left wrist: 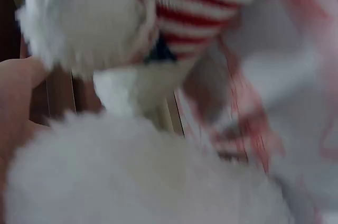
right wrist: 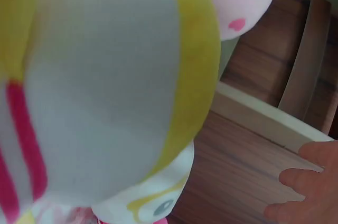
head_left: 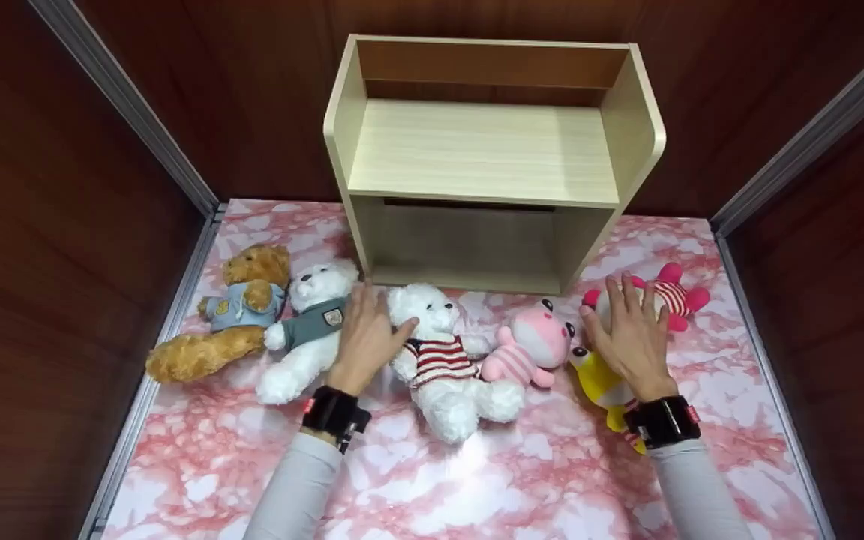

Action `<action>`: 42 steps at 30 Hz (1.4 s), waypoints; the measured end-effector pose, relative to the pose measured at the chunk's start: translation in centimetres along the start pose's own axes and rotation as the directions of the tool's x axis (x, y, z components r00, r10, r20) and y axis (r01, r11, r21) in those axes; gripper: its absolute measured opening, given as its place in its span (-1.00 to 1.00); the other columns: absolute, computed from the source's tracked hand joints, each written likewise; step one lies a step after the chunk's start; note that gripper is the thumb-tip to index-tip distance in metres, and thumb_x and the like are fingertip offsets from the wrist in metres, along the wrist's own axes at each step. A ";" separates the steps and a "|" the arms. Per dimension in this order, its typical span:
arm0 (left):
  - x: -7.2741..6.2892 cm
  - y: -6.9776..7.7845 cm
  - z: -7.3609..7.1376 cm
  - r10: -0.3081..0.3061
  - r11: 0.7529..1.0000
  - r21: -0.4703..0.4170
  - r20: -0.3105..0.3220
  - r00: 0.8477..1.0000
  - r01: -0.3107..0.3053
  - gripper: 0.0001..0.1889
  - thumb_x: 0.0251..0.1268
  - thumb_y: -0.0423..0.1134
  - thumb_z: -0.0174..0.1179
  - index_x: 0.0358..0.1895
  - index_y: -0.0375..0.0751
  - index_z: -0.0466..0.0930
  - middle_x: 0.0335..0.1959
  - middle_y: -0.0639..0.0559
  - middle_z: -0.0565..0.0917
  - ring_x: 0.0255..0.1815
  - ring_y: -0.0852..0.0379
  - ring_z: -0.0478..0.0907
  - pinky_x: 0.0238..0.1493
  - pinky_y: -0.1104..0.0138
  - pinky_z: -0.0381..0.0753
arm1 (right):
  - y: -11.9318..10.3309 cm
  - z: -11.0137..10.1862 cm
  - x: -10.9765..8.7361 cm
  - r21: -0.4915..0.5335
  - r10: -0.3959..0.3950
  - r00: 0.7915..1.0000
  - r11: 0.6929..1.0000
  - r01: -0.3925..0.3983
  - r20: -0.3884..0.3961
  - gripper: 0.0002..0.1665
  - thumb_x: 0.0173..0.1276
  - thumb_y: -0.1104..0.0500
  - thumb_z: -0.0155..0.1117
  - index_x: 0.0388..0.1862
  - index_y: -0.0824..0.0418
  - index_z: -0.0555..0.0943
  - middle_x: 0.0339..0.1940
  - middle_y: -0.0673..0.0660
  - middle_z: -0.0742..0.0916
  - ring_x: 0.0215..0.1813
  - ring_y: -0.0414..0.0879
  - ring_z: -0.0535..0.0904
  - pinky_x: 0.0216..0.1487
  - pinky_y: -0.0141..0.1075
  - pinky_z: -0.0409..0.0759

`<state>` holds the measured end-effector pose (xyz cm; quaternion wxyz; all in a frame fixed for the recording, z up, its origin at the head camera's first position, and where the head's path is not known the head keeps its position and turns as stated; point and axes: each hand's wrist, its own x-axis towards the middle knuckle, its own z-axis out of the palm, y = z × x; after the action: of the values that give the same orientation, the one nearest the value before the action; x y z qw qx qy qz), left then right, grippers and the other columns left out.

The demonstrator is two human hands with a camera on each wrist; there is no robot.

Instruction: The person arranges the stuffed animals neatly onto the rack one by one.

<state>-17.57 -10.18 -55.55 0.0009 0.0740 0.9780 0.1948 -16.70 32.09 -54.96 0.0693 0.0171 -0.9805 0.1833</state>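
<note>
My left hand (head_left: 367, 337) lies with straight fingers between two white teddy bears. One bear (head_left: 319, 315) wears a green shirt; the other (head_left: 439, 367) has a red-and-white striped sweater (left wrist: 190, 10). In the left wrist view, white fur fills much of the picture, and part of the hand (left wrist: 16, 97) shows at the left edge. Fingers spread, my right hand (head_left: 633, 341) is over a yellow plush toy (head_left: 597, 379) and a pink-and-white plush toy (head_left: 673, 294), partly hiding both. Whether it touches them I cannot tell. The yellow toy's pale belly (right wrist: 105, 76) looms large in the right wrist view.
A pale wooden two-tier shelf (head_left: 477, 146) stands at the back, both levels bare. A brown teddy bear (head_left: 248, 300) in a blue top lies far left, and a pink striped plush toy (head_left: 529, 345) sits between the hands. Dark panels (head_left: 49, 300) enclose the pink marbled surface (head_left: 402, 487).
</note>
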 end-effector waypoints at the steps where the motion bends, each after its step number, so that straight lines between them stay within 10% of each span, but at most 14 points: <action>1: 0.0 0.4 0.1 0.003 0.999 -0.042 0.022 1.000 -0.003 -0.08 0.51 0.26 0.09 0.51 -0.56 0.20 0.60 -0.51 0.00 0.64 -0.40 -0.04 0.61 -0.11 -0.02 | -0.1 0.1 0.0 0.004 -0.006 1.000 1.000 0.006 -0.007 -0.01 0.56 -0.41 -0.10 0.68 0.21 0.14 0.68 0.36 0.14 0.66 0.46 -0.17 0.45 0.55 -0.20; 8: -0.3 1.7 1.8 -0.059 0.964 -0.246 0.166 0.984 0.099 0.04 0.45 0.24 0.19 0.57 -0.60 0.01 0.44 -0.64 0.27 0.47 -0.43 0.31 0.49 -0.04 0.31 | -0.6 1.0 -0.3 0.009 -0.021 1.000 1.000 0.021 -0.008 -0.07 0.58 -0.35 -0.07 0.67 0.20 0.17 0.68 0.34 0.14 0.66 0.45 -0.14 0.42 0.57 -0.15; 15: -1.0 0.6 3.6 -0.102 0.859 -0.437 0.366 0.925 0.268 0.30 0.23 0.29 0.36 0.69 -0.16 -0.43 0.46 -0.56 0.31 0.38 -0.44 0.41 0.44 -0.07 0.37 | -0.9 1.6 -0.7 0.010 -0.023 1.000 1.000 0.023 -0.020 -0.04 0.58 -0.37 -0.07 0.69 0.20 0.12 0.66 0.37 0.19 0.62 0.50 -0.06 0.42 0.56 -0.11; 23: -1.2 -0.4 4.8 -0.009 0.692 -0.693 0.270 0.963 0.201 0.24 0.15 -0.14 0.53 0.73 0.10 -0.27 0.63 -0.36 0.11 0.53 -0.38 0.22 0.52 -0.12 0.21 | -2.4 2.3 -1.3 0.116 -0.043 0.998 0.992 0.047 -0.034 -0.03 0.57 -0.32 0.02 0.71 0.18 0.06 0.67 0.35 0.18 0.66 0.41 -0.12 0.47 0.51 -0.12; 33: -0.8 0.0 3.3 0.076 0.620 -0.782 0.143 0.987 0.065 0.23 0.14 -0.23 0.54 0.71 0.29 -0.21 0.71 -0.04 -0.03 0.63 -0.16 0.07 0.59 -0.05 0.05 | -5.4 3.3 -2.1 0.261 -0.140 0.979 0.949 0.175 -0.148 -0.09 0.52 -0.14 0.22 0.68 0.18 0.15 0.62 0.29 0.32 0.64 0.29 0.11 0.56 0.28 0.08; 42: -0.2 1.6 2.1 0.142 0.543 -0.838 0.040 0.989 -0.044 0.22 0.16 -0.15 0.57 0.72 0.18 -0.19 0.71 -0.04 -0.05 0.66 -0.06 0.00 0.62 0.03 -0.05 | -8.9 4.3 -2.8 0.661 -0.056 0.997 0.747 0.072 -0.046 -0.16 0.49 0.11 0.31 0.62 0.31 0.24 0.49 0.36 0.48 0.41 0.30 0.45 0.44 0.22 0.36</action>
<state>-17.06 -8.00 -56.91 0.0762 0.1265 0.7611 0.6316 -13.93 22.27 -56.17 0.0764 0.0720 -0.8501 0.5161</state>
